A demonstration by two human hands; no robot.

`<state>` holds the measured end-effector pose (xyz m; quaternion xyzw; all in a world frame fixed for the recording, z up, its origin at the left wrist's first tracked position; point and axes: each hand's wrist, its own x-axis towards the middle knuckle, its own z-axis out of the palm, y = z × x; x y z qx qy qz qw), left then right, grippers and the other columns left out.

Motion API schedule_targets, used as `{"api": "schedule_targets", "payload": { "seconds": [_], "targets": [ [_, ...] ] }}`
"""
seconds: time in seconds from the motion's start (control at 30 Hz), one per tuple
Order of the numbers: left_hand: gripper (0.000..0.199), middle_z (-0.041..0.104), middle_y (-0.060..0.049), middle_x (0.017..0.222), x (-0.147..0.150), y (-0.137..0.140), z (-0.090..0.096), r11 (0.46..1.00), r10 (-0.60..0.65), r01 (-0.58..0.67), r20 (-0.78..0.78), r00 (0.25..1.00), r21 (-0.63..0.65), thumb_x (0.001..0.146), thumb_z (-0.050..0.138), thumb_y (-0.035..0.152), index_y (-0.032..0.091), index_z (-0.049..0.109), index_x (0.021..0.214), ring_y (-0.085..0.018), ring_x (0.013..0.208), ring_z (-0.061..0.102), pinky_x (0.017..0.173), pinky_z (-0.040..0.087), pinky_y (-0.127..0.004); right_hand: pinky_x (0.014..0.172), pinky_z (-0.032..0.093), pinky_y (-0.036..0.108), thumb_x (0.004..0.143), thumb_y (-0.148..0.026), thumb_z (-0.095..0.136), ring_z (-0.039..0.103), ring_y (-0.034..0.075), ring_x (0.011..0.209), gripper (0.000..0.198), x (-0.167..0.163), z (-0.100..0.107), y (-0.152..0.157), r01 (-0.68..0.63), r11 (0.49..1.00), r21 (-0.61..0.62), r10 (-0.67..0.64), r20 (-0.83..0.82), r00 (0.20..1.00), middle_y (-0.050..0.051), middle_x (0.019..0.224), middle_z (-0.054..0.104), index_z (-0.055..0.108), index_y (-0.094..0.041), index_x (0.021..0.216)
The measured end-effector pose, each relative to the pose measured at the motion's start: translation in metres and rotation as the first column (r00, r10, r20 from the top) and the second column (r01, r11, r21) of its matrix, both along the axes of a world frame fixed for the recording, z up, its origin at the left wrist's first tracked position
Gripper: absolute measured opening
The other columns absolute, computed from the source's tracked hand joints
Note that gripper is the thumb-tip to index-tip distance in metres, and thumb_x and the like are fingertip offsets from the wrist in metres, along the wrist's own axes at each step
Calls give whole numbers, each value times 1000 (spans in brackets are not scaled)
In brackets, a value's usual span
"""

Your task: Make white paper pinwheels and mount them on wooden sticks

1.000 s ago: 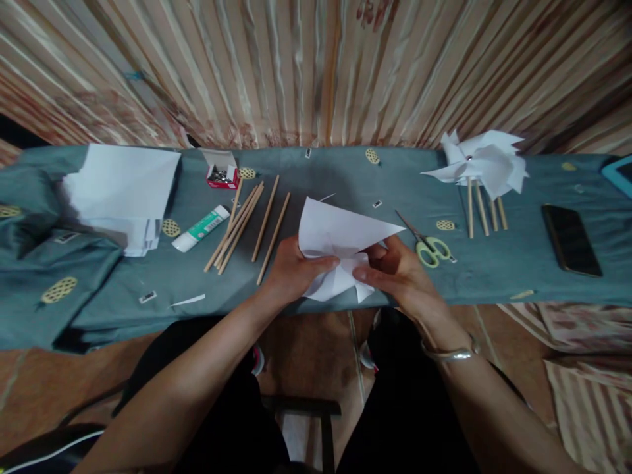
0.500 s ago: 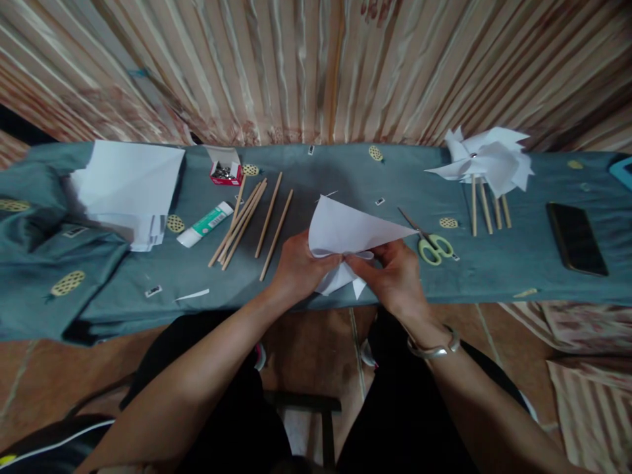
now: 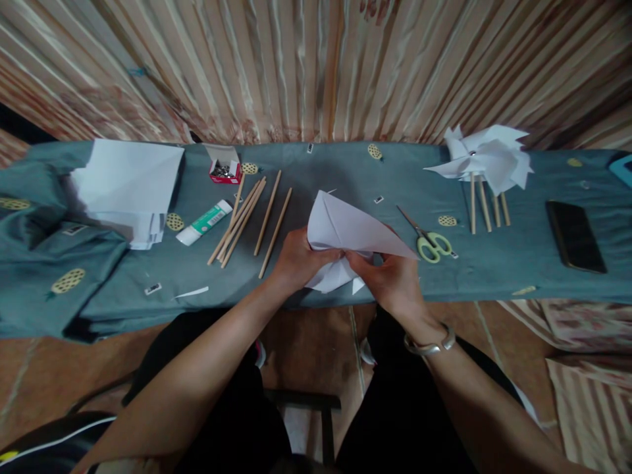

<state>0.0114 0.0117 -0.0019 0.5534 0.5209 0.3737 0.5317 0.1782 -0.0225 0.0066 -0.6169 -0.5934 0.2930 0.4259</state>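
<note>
over near edge of teal cloth-covered tabletop | pinching curled white paper sheet in narrow grip of left hand and right hand, probably to stop it springing open | with pale-green-handled metal scissors near right hand, presumably for handiness

I have both arms reaching forward and converging, left forearm from the lower left, right forearm from the lower right, wrists nearly straight. My left hand and right hand pinch close together, thumbs uppermost, their tips almost meeting; the fingertips beneath are hidden.
</note>
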Motion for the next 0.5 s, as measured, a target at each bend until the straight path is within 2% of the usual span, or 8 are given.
{"api": "schedule_targets", "payload": {
  "seconds": [0.17, 0.3, 0.4, 0.5],
  "targets": [
    [36, 77, -7, 88, 2, 3, -4, 1000, -29, 29, 58, 998, 0, 61, 82, 30, 11, 74, 91, -25, 85, 71, 72, 55, -31, 87, 57, 43, 76, -27, 70, 72, 27, 96, 39, 3, 0, 1, 13, 1000, 0, -13, 11, 1000, 7, 106, 76, 67, -23, 114],
    [41, 77, -9, 91, 4, 6, -7, 999, -32, 37, 148, 988, -33, 59, 85, 31, 12, 73, 93, -25, 86, 71, 71, 55, -30, 91, 55, 45, 75, -30, 72, 71, 29, 98, 31, 5, 1, 4, 22, 1000, -22, -22, -29, 999, 6, 98, 78, 70, -23, 105],
    [47, 77, -8, 89, 5, 6, -1, 989, -40, 82, 311, 949, -122, 55, 88, 32, 12, 72, 95, -22, 80, 71, 70, 54, -30, 91, 56, 46, 71, -31, 76, 71, 29, 95, 28, 6, 6, 9, 34, 998, -51, -43, -189, 981, 5, 88, 78, 71, -22, 97],
    [55, 77, -6, 88, 6, 8, 12, 967, -16, 135, 478, 878, -214, 55, 88, 37, 14, 71, 102, -21, 79, 71, 72, 54, -30, 86, 58, 43, 65, -28, 79, 73, 27, 90, 26, 6, 12, 15, 46, 994, -103, -85, -418, 905, 3, 82, 77, 72, -22, 89]
  ]
}}
